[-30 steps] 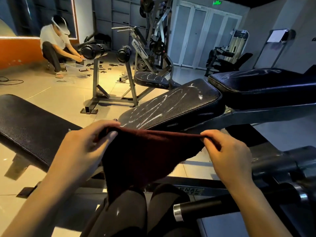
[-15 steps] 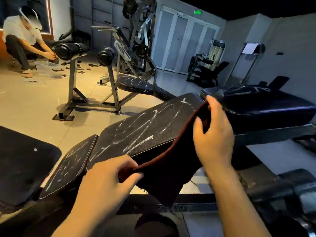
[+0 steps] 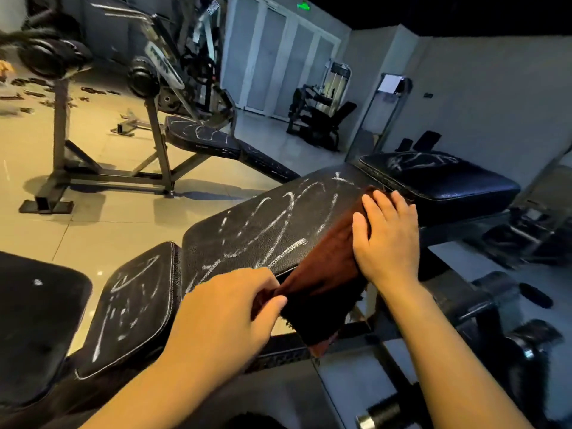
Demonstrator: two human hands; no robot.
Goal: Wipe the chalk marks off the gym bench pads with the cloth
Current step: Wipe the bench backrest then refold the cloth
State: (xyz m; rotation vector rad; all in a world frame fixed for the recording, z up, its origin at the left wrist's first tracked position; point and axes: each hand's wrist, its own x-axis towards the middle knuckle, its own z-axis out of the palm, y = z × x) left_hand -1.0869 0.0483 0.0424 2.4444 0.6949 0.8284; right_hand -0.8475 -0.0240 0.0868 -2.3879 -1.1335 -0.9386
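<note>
Across the middle of the view ran the long bench pad (image 3: 272, 224), a black tilted surface crossed with white chalk marks (image 3: 278, 218). Below it to the left sat a smaller seat pad (image 3: 130, 308), also chalked. Another black pad (image 3: 445, 178) lay just beyond the long pad's far end, with faint chalk on top. A further black pad (image 3: 34, 323) filled the lower left corner.

The dark red cloth (image 3: 328, 274) was draped over the right edge of the long pad and hung down its side. The right hand (image 3: 387, 236) lay flat on the cloth, fingers straight, pressing it against the pad near its upper end. The left hand (image 3: 229, 314) pinched the cloth's lower corner between thumb and fingers, just below the pad's near edge.

Room: pale tiled floor (image 3: 102, 212), grey walls, white double doors (image 3: 278, 54) at the back under a green sign (image 3: 303, 6). A second chalked bench (image 3: 204, 137) on a metal frame stood well apart at left. Small dark parts (image 3: 62, 94) lay scattered on the floor at far left. A metal bar (image 3: 387, 413) crossed the lower right foreground.
</note>
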